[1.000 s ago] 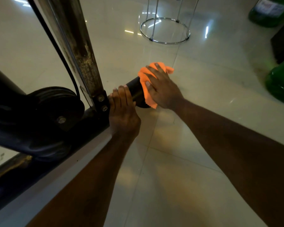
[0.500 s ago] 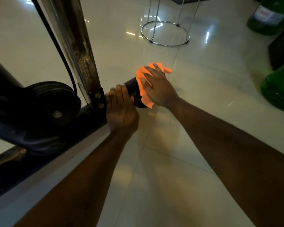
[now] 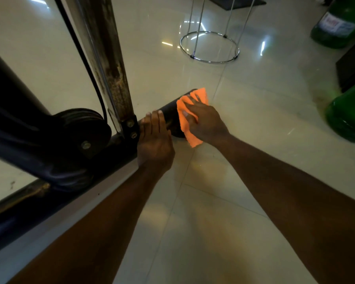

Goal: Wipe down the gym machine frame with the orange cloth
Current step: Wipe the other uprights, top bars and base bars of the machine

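The gym machine frame (image 3: 109, 83) has a worn metal upright bolted to a dark base bar that runs along the floor and ends in a black cap (image 3: 170, 111). My left hand (image 3: 155, 140) lies flat over the base bar, fingers together, just right of the bolted bracket. My right hand (image 3: 203, 121) presses the orange cloth (image 3: 183, 121) over the black end cap. The cloth wraps the top of the cap and hangs down its near side.
A black pulley wheel (image 3: 82, 128) and a thick dark tube (image 3: 12, 124) sit left of the upright, with a black cable (image 3: 80, 52) running up. A chrome stool base ring (image 3: 209, 47) stands on the tiled floor behind. Green containers (image 3: 348, 113) are at the right.
My right hand has slid the cloth slightly along the end cap, and its fingers now lie flatter. The left hand stays on the base bar.
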Demonstrator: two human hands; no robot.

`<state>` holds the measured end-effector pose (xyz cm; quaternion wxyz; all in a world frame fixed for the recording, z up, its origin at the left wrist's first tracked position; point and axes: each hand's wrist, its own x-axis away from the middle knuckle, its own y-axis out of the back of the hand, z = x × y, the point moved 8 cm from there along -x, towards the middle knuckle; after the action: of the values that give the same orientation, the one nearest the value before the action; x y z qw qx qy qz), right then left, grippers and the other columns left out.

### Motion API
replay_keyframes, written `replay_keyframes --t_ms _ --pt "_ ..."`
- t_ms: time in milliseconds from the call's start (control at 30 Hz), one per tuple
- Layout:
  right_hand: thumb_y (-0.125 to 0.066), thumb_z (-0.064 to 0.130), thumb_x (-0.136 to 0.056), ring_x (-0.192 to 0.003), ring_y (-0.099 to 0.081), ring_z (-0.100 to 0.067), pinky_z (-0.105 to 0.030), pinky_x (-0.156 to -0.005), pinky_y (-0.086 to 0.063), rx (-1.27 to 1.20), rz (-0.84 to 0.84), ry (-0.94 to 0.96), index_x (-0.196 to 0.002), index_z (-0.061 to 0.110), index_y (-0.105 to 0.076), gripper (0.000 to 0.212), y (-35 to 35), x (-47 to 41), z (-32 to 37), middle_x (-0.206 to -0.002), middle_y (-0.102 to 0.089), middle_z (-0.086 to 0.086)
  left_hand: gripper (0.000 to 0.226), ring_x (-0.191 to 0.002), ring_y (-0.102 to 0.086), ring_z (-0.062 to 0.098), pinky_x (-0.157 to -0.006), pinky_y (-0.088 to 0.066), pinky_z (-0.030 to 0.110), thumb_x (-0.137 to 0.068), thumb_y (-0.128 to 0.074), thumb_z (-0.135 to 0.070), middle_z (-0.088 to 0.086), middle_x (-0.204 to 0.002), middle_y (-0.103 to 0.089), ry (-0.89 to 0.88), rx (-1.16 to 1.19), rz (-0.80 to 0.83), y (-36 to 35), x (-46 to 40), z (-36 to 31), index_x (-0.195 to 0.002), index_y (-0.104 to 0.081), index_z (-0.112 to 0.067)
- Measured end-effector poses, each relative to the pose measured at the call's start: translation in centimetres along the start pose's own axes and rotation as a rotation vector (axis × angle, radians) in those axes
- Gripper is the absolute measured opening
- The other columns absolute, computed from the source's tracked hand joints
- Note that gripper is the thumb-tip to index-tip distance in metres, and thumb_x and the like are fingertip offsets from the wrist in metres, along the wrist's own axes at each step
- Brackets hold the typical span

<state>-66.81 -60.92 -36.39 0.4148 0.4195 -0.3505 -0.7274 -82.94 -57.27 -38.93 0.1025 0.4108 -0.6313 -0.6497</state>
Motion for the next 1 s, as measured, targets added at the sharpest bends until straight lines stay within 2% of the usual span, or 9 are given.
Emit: replay_keyframes --t_ms 67,233,333,433,533,733,867,1000 --pt "-0.056 0.022 -0.110 -0.153 -0.048 -0.034 -0.053 -0.128 -0.037 -0.002 0.030 -0.042 -0.151 0.009 -0.063 0.043 1.2 1.0 0.6 -0.157 -0.059 -0.014 0.057 -0.155 -0.037 0.045 -0.129 -0.028 0.054 -0.111 -0.043 -0.019 0.031 -0.166 -0.038 -0.050 0.030 0.066 0.6 0.3 0.3 -0.160 -0.036 0.010" --pt "-0.057 0.032 -0.108 -0.149 -0.054 -0.032 -0.049 -0.122 -0.045 -0.061 0.127 -0.145 -0.150 0.011 -0.065 0.047 5.5 5.3 3.5 -0.152 -0.063 -0.013 0.059 -0.157 -0.037 0.032 -0.127 -0.034 0.048 -0.112 -0.050 -0.026 0.016 -0.170 -0.038 -0.145 0.208 0.406 5.5 2.7 -1.2 -0.166 -0.034 -0.008" --pt "-0.061 0.026 -0.106 -0.143 -0.058 -0.032 -0.043 -0.119 -0.044 -0.080 0.136 -0.153 -0.145 0.007 -0.068 0.044 8.9 8.6 6.8 -0.148 -0.067 -0.015 0.054 -0.157 -0.037 0.029 -0.127 -0.036 0.049 -0.114 -0.046 -0.032 0.009 -0.170 -0.038 -0.084 0.280 0.566 10.1 4.6 -1.5 -0.165 -0.039 -0.016" --pt "-0.066 0.023 -0.104 -0.127 -0.068 -0.037 -0.050 -0.108 -0.056 -0.093 0.139 -0.199 -0.135 0.004 -0.074 0.037 12.7 12.0 10.2 -0.136 -0.073 -0.019 0.051 -0.151 -0.043 0.032 -0.122 -0.041 0.053 -0.114 -0.040 -0.036 0.011 -0.165 -0.045 0.008 0.298 0.612 16.3 7.3 -1.3 -0.161 -0.046 -0.017" --pt "-0.064 0.028 -0.104 -0.132 -0.067 -0.037 -0.051 -0.110 -0.055 -0.159 0.217 -0.276 -0.137 0.009 -0.073 0.040 16.9 15.7 14.1 -0.140 -0.071 -0.019 0.050 -0.155 -0.038 0.030 -0.126 -0.034 0.050 -0.115 -0.042 -0.036 0.009 -0.167 -0.041 0.047 0.316 0.722 22.9 10.1 -2.2 -0.163 -0.042 -0.021" --pt "-0.062 0.026 -0.106 -0.146 -0.056 -0.031 -0.054 -0.116 -0.052 -0.236 0.320 -0.285 -0.149 0.017 -0.066 0.044 29.6 19.0 23.8 -0.153 -0.064 -0.009 0.050 -0.154 -0.039 0.032 -0.127 -0.033 0.051 -0.115 -0.043 -0.033 0.011 -0.165 -0.045 0.117 0.294 0.735 39.5 11.0 -5.0 -0.161 -0.045 -0.017" --pt "-0.056 0.033 -0.109 -0.152 -0.050 -0.028 -0.051 -0.117 -0.050 -0.244 0.387 -0.259 -0.153 0.023 -0.062 0.046 40.9 16.9 30.9 -0.160 -0.058 -0.004 0.053 -0.156 -0.037 0.032 -0.128 -0.032 0.051 -0.114 -0.040 -0.038 0.012 -0.166 -0.044 0.162 0.278 0.719 52.2 8.5 -5.7 -0.162 -0.043 -0.016" --pt "-0.059 0.032 -0.110 -0.152 -0.050 -0.028 -0.049 -0.116 -0.050 -0.239 0.324 -0.208 -0.154 0.022 -0.061 0.045 54.6 11.8 38.4 -0.161 -0.057 -0.005 0.052 -0.151 -0.043 0.033 -0.123 -0.038 0.055 -0.114 -0.040 -0.038 0.012 -0.162 -0.047 0.202 0.245 0.634 67.9 3.6 -6.3 -0.161 -0.042 -0.015"
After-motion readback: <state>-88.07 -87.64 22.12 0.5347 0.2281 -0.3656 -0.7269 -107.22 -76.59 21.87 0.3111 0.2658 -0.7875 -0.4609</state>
